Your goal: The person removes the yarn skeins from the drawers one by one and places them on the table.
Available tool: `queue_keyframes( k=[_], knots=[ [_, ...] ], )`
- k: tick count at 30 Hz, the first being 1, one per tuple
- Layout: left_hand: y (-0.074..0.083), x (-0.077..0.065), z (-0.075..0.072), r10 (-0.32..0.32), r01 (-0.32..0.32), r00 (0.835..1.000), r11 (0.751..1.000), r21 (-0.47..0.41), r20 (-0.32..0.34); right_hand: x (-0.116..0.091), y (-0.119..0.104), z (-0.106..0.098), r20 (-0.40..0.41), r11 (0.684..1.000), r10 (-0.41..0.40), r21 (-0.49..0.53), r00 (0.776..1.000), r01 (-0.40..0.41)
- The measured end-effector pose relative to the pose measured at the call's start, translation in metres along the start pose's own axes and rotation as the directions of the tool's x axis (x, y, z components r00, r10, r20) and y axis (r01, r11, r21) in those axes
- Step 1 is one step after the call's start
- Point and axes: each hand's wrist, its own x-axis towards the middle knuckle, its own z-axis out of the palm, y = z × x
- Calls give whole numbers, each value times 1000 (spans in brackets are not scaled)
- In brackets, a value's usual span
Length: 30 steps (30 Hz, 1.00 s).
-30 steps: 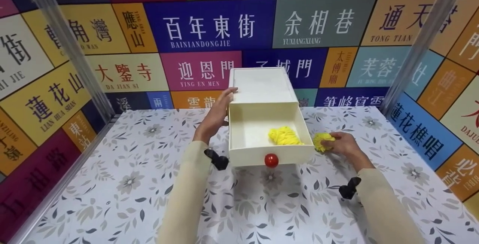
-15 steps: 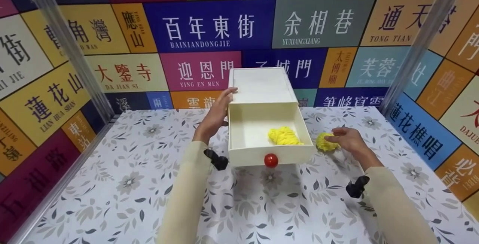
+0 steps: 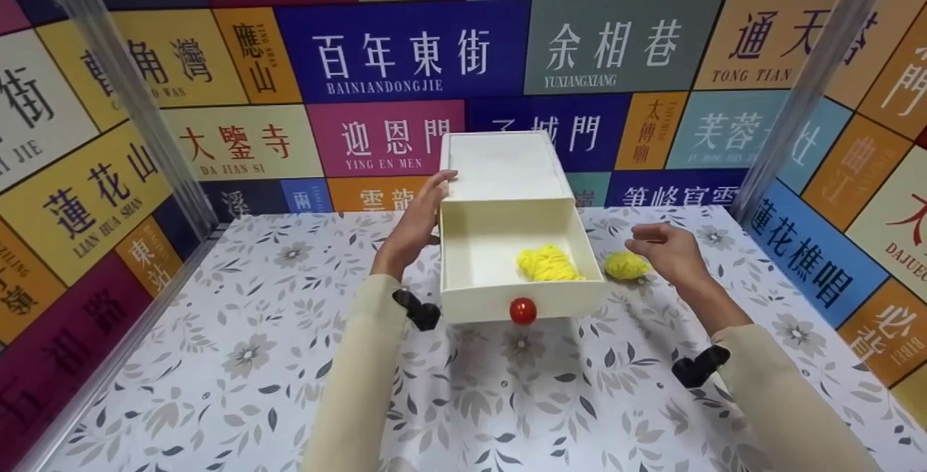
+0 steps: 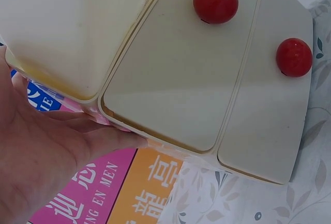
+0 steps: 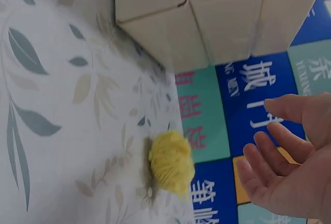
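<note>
A white drawer cabinet [image 3: 503, 164] stands with its top drawer [image 3: 478, 305] pulled out, a red round knob [image 3: 523, 310] on its front. A yellow bundle of yarn [image 3: 548, 263] lies inside that drawer, toward its right front. My left hand [image 3: 416, 222] rests against the cabinet's left side, its fingers reaching along the wall in the left wrist view. On the table right of the cabinet lies a second yellow yarn bundle [image 3: 626, 266]. My right hand [image 3: 673, 258] hovers just beside and above it with relaxed fingers, holding nothing; in the right wrist view a gap shows between them.
Two lower drawers with red knobs [image 4: 215, 2] show closed in the left wrist view. The table [image 3: 253, 385] has a leaf-and-flower cover. Behind it stands a wall [image 3: 402, 45] of colourful signs, with clear upright strips [image 3: 804, 88] at the corners.
My right hand has let go of the yarn bundle beside the cabinet and drawn up and to the right. The bundle stays on the table. My left hand keeps its place.
</note>
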Motion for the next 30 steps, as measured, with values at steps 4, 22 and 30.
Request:
queue_keyframes(
  k=[4, 22, 30],
  knots=[
    [-1, -1, 0, 0, 0, 1000, 1000, 2, -5, -13, -11, 3, -20, 999, -50, -1, 999, 50],
    [-1, -2, -2, -1, 1, 1000, 1000, -14, -10, -78, -81, 3, -37, 950, -297, -114, 954, 291],
    [0, 0, 1, 1, -1, 1000, 1000, -16, 0, -102, -107, 4, 11, 916, -379, -138, 925, 377]
  ],
)
